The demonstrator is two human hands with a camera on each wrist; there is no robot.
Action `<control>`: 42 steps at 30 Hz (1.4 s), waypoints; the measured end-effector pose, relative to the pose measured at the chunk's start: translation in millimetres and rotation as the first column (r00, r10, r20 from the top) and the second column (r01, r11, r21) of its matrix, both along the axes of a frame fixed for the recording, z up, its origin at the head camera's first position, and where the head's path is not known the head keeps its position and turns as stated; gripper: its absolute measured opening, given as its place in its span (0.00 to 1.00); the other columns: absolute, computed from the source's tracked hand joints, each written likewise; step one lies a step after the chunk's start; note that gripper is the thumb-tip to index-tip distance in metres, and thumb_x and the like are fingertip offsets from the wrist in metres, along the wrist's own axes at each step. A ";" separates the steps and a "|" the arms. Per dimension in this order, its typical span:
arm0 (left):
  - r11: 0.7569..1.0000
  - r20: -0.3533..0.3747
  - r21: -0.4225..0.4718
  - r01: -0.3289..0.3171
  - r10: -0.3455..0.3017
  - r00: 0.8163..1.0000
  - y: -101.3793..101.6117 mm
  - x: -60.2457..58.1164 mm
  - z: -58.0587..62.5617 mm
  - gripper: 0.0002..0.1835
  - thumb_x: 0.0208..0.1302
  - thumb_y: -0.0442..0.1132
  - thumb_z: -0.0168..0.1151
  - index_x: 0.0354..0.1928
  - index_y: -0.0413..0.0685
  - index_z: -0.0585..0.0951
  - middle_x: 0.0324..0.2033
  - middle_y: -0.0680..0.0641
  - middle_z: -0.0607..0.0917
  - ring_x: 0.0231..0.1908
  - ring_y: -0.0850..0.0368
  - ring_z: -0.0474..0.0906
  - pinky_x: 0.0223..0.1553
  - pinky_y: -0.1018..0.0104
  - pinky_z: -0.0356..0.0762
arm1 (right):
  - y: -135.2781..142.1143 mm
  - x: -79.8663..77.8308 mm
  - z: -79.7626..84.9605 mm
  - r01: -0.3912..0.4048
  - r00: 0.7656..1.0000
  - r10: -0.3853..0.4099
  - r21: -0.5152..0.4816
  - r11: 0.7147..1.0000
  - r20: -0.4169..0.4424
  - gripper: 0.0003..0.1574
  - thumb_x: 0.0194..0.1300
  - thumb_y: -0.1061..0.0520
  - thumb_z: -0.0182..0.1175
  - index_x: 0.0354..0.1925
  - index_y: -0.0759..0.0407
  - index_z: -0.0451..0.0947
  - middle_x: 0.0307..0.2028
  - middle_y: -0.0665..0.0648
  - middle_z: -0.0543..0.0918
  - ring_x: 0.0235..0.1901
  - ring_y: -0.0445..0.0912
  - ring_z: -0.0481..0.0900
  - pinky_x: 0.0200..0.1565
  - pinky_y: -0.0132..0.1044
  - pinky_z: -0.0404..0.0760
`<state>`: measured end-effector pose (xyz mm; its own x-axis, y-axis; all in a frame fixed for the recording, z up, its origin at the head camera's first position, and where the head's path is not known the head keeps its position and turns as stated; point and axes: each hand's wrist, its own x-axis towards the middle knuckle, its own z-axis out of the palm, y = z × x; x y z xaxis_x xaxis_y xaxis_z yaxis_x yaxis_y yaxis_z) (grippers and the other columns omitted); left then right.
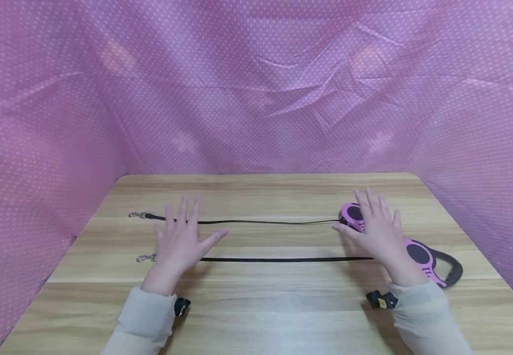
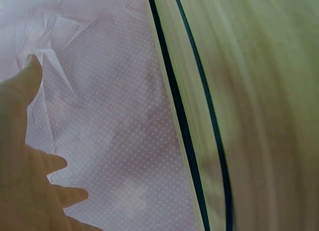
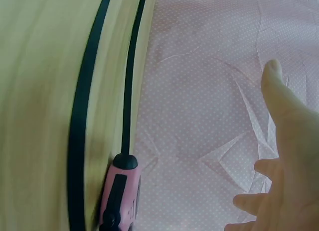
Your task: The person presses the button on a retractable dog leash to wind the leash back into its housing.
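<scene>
OK so both hands here are totally unloaded: left hand (image 1: 180, 245) and right hand (image 1: 378, 235) hang above the pale wood-grain tabletop (image 1: 260, 310), fingers spread wide, gripping nothing. Under them are 2 retractable leashes lying side by side, long axes running left to right across the person. Left hand's clearly nearer the clip ends, a silver metal swivel clip (image 1: 137, 215) on the far leash and a matching silver clip (image 1: 145, 258) on the near one, both just left of it. Right hand's got the chunky ends: the far pink-and-black plastic housing (image 1: 353, 213) peeks out past its thumb, and the near pink-and-black housing with a looped handle (image 1: 419, 254) sits right of that wrist. The flat black far cord (image 1: 260, 222) and thicker-looking black near cord (image 1: 274, 259) stretch roughly parallel between, pretty much straight.
</scene>
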<state>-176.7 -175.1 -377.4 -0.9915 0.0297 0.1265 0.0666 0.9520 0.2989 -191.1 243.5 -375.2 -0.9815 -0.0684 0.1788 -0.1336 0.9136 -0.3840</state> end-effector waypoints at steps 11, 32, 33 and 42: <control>0.999 -0.002 0.040 -0.037 0.037 0.999 -10.4 7.4 -5.9 0.59 0.58 0.79 0.48 0.79 0.49 0.45 0.78 0.37 0.44 0.73 0.23 0.37 0.64 0.19 0.38 | 11.8 13.3 -5.6 0.027 1.000 -0.026 -0.070 0.997 0.016 0.65 0.62 0.25 0.57 0.79 0.52 0.38 0.78 0.69 0.43 0.74 0.73 0.39 0.67 0.75 0.34; 0.994 0.032 0.072 -0.080 0.077 0.996 -33.3 12.1 -10.0 0.60 0.58 0.78 0.51 0.78 0.43 0.47 0.75 0.33 0.54 0.70 0.22 0.49 0.63 0.22 0.47 | 33.1 25.1 -22.9 0.069 0.998 -0.069 -0.074 0.995 0.001 0.64 0.64 0.27 0.57 0.79 0.59 0.40 0.75 0.73 0.51 0.71 0.75 0.50 0.66 0.73 0.48; 0.994 0.035 0.075 -0.083 0.080 0.996 -33.8 12.1 -10.2 0.60 0.58 0.78 0.51 0.78 0.43 0.47 0.75 0.32 0.55 0.70 0.22 0.50 0.63 0.21 0.48 | 34.1 25.4 -23.3 0.071 0.997 -0.071 -0.073 0.995 0.002 0.64 0.64 0.27 0.57 0.79 0.59 0.40 0.75 0.73 0.51 0.70 0.75 0.51 0.66 0.73 0.48; 0.994 0.067 0.071 -0.084 0.080 0.995 -40.0 9.9 -14.6 0.61 0.58 0.78 0.50 0.77 0.40 0.47 0.73 0.29 0.58 0.66 0.21 0.55 0.62 0.24 0.53 | 43.2 30.4 -26.4 0.092 0.996 -0.091 -0.069 0.993 0.019 0.65 0.63 0.27 0.58 0.78 0.61 0.42 0.73 0.76 0.54 0.69 0.75 0.54 0.63 0.75 0.52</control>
<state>-166.8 -215.1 -392.1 -0.9963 -0.0592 0.0620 -0.0322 0.9288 0.3691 -160.7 286.7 -401.6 -0.9857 0.0344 0.1648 -0.0439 0.8926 -0.4488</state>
